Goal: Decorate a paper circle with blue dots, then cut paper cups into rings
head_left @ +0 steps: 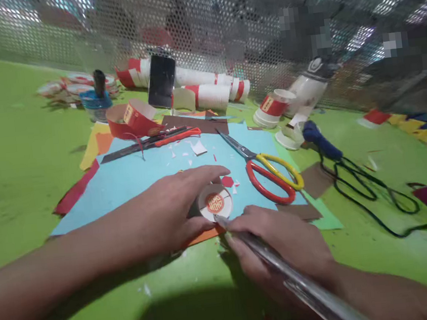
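My left hand (187,198) curves round a small white disc (224,207) with an orange-red round emblem at its middle, thumb and fingers at its edge. It looks like the end of a paper cup, but its depth is hidden. In my right hand (283,239) is a long silver craft knife (310,284), its pointed tip touching the disc's lower edge. Both hands are over stacked coloured paper, light-blue sheet (139,183) on top. Right of the disc lie scissors (253,158) with one red and one yellow handle. Paper scraps (199,149) lie beyond my left hand.
Farther back lie another pair of scissors (158,139), a red paper ring (131,120), a propped phone (162,81) and stacked paper cups (212,95). A blue glue pot (96,101) stands left. At right are a cut cup (274,107) and a dark cord (367,210).
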A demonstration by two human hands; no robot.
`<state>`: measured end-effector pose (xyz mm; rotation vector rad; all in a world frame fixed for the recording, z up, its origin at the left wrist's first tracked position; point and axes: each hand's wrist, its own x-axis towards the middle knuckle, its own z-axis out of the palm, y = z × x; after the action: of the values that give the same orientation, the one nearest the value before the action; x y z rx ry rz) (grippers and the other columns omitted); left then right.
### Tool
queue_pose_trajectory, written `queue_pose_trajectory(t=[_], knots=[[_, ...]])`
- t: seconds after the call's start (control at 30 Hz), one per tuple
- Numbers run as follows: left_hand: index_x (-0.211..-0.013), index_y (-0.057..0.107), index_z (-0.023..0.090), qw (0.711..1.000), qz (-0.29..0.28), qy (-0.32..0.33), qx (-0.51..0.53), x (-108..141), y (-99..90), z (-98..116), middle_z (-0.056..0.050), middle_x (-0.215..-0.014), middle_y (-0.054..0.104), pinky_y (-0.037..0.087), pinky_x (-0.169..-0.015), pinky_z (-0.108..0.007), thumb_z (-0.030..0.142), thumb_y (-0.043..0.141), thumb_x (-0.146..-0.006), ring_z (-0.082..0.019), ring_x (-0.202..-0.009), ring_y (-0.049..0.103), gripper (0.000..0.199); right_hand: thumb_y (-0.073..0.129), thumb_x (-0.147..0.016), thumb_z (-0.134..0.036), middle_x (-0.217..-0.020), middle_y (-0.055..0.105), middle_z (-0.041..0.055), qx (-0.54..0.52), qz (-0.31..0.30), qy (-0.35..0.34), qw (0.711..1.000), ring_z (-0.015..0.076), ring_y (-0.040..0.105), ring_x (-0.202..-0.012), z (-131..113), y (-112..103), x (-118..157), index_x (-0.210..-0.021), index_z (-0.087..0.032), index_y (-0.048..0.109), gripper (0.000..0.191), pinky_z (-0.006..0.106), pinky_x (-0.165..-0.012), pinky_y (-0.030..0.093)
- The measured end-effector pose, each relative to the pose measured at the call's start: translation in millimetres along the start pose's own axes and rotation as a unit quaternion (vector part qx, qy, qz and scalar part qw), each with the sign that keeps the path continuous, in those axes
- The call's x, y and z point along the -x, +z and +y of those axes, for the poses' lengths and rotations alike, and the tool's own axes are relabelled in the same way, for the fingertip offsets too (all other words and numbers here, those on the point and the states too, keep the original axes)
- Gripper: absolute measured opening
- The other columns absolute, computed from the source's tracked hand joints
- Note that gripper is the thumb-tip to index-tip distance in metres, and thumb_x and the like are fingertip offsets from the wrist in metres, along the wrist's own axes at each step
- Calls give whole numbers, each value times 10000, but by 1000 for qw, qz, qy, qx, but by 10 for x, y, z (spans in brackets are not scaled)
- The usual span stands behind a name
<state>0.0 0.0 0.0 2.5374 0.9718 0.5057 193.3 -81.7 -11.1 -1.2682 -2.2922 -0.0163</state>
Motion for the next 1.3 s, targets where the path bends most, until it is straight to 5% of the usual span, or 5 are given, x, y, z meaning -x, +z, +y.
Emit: queue_pose_trajectory(t=[0.5, 0.87, 1.3], knots=[[-1355, 490, 213, 1000, 0, 8, 13, 18, -25, 11, -66, -1326, 635, 492, -969, -330, 345, 666, -836, -242, -1152, 631, 564, 509, -901, -221, -612, 602, -27, -1, 3, -11, 1000, 121, 537, -529, 18, -39, -11, -752, -224, 633, 194, 262, -540, 377], [-1348, 499, 190, 1000, 7, 15, 15, 2, -20, 14, -81, -1318, 640, 497, -958, -320, 325, 672, -833, -241, -1153, 633, 559, 535, -896, -208, -681, 658, -25, -46, 41, -6, 998, 124, 630, -637, 19, -11, -10, -865, -201, 678, 146, 234, -675, 460], [-1370, 480, 224, 1000, -3, 5, 18, 9, -9, 1, -67, -1340, 627, 490, -973, -335, 339, 654, -840, -247, -1164, 626, 569, 561, -862, -212, -654, 657, -30, -34, 11, 25, 999, 130, 642, -621, 15, -21, -6, -805, -228, 675, 129, 234, -636, 461]])
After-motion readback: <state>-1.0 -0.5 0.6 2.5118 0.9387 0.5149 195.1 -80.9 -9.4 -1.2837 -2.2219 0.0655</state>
